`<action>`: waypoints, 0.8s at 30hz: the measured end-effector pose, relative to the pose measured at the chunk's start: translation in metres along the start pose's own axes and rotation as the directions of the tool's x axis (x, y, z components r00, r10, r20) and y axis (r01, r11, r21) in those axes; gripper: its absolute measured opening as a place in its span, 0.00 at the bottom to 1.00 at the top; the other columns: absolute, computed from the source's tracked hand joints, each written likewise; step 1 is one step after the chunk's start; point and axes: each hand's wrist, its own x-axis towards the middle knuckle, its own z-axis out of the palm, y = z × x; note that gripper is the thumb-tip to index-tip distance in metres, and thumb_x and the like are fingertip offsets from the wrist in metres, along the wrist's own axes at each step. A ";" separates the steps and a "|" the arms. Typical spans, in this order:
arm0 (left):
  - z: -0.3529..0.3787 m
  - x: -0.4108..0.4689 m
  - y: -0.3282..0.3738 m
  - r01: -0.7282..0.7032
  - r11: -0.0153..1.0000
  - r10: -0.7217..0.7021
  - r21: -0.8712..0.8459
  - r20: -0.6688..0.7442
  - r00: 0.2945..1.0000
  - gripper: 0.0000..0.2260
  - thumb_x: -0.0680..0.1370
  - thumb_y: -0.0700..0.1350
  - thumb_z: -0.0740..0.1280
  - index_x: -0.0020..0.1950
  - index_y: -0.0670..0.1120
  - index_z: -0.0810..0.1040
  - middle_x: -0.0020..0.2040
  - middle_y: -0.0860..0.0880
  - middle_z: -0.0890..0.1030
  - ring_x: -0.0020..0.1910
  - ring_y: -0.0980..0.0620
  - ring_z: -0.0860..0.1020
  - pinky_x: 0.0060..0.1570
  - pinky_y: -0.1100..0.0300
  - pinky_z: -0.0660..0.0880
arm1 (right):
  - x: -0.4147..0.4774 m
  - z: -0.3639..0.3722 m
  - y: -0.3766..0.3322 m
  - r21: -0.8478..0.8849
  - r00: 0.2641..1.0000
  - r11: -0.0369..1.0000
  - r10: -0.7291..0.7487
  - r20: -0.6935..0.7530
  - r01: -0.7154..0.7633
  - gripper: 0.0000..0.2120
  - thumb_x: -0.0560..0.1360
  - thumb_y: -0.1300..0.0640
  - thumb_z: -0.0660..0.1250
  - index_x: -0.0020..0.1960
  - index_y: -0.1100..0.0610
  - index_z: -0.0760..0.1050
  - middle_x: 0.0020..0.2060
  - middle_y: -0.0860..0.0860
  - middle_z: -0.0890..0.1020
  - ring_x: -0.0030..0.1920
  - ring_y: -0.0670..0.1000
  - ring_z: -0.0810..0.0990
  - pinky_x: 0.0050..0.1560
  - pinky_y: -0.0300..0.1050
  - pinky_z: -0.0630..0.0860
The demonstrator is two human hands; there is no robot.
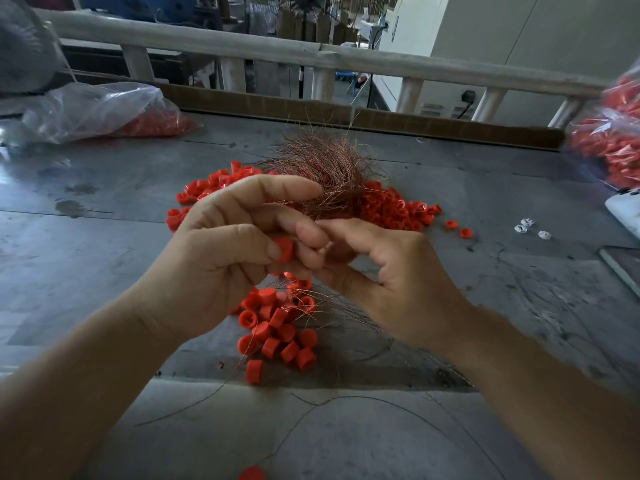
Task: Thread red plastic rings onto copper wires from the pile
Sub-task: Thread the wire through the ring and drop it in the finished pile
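Observation:
My left hand (228,244) pinches a red plastic ring (284,249) between thumb and fingers and also holds a bundle of copper wires (329,174) that fans up behind it. My right hand (388,271) meets the left at the fingertips, pinching a thin copper wire end (323,249) beside the ring. A loose pile of red rings (391,207) lies on the table behind the hands. Below the hands sits a cluster of rings on wires (277,327), with wire strands trailing right and toward me.
The grey metal table (104,202) has a cardboard strip along its far edge. A clear bag of red rings (104,112) lies at far left, another bag (613,143) at far right. Small white parts (526,226) and a white object (623,209) sit at right.

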 end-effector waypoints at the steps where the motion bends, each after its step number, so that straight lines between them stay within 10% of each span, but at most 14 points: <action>1: 0.000 0.000 0.001 -0.006 1.000 0.006 0.000 -0.017 1.000 0.20 0.59 0.35 0.63 0.48 0.44 0.83 0.36 0.43 0.82 0.33 0.49 0.81 0.34 0.61 0.77 | 0.000 0.000 -0.001 -0.002 1.000 1.000 -0.003 -0.021 0.003 0.14 0.71 0.61 0.68 0.56 0.62 0.77 0.45 0.44 0.79 0.46 0.38 0.78 0.47 0.28 0.73; 8: 0.000 0.002 0.003 0.035 0.972 0.025 0.230 -0.253 0.967 0.18 0.59 0.31 0.58 0.37 0.47 0.83 0.33 0.48 0.79 0.26 0.52 0.76 0.23 0.66 0.71 | 0.005 -0.017 0.000 -0.209 0.991 0.972 0.085 -0.106 -0.106 0.04 0.71 0.60 0.67 0.42 0.58 0.81 0.35 0.45 0.77 0.35 0.41 0.74 0.39 0.26 0.67; 14: -0.005 0.004 0.001 0.219 0.822 0.004 0.526 -0.390 0.921 0.10 0.64 0.32 0.64 0.33 0.45 0.81 0.26 0.44 0.78 0.25 0.49 0.77 0.22 0.65 0.71 | 0.002 -0.011 0.000 -0.253 0.965 0.951 0.219 0.142 -0.179 0.03 0.72 0.61 0.69 0.44 0.57 0.82 0.37 0.44 0.78 0.38 0.43 0.76 0.43 0.31 0.71; 24: -0.045 0.011 -0.001 0.428 0.624 0.303 0.654 -0.707 0.639 0.09 0.69 0.33 0.66 0.38 0.47 0.81 0.31 0.51 0.79 0.24 0.59 0.73 0.22 0.69 0.68 | 0.001 -0.009 0.005 -0.335 0.910 0.917 0.316 0.270 -0.218 0.05 0.74 0.56 0.67 0.46 0.54 0.81 0.35 0.37 0.73 0.38 0.36 0.73 0.43 0.27 0.69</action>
